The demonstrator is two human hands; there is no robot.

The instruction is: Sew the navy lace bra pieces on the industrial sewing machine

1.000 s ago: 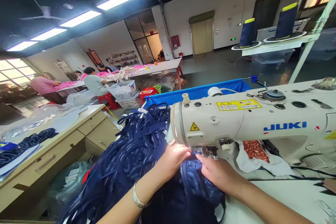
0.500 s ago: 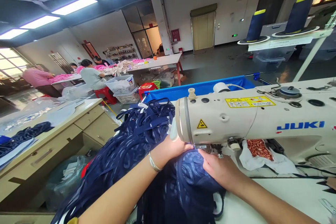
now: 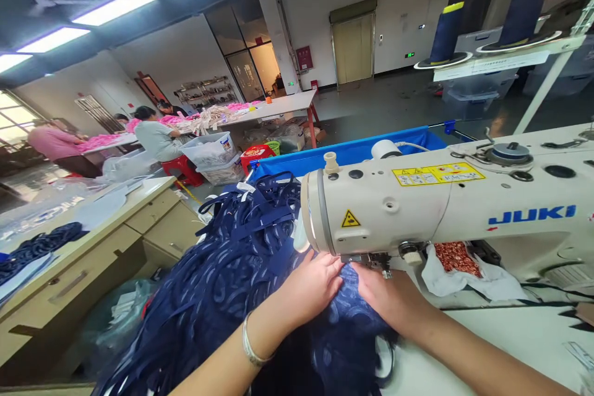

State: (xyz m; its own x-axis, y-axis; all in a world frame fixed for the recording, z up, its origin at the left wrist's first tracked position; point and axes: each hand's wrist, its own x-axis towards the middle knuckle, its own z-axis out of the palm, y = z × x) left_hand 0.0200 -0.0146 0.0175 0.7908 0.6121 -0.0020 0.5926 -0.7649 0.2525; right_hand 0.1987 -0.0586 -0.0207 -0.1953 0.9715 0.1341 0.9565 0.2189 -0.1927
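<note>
A white JUKI sewing machine (image 3: 371, 198) stands in front of me. Under its head lies a navy lace garment (image 3: 346, 306), its upper edge close to the needle area, which is mostly hidden. My left hand (image 3: 315, 284), with a silver bangle on its wrist, has its fingers curled on the garment's left side. On the other side, my right hand (image 3: 387, 297) is closed on the fabric with the thumb along its edge. A large heap of navy lace and straps (image 3: 232, 260) spreads to the left and is joined visually with the garment.
Two navy thread cones (image 3: 446, 34) stand on a rack at upper right. Behind the machine hangs a blue cloth bin (image 3: 297, 159). A wooden desk with drawers (image 3: 134, 223) stands at left. A white cloth bundle (image 3: 468, 278) lies under the machine arm. Several people work at a far table.
My left hand has slid down and toward me, its fingers now curled lower on the garment. My right hand stays nearly in place. The view has shifted slightly.
</note>
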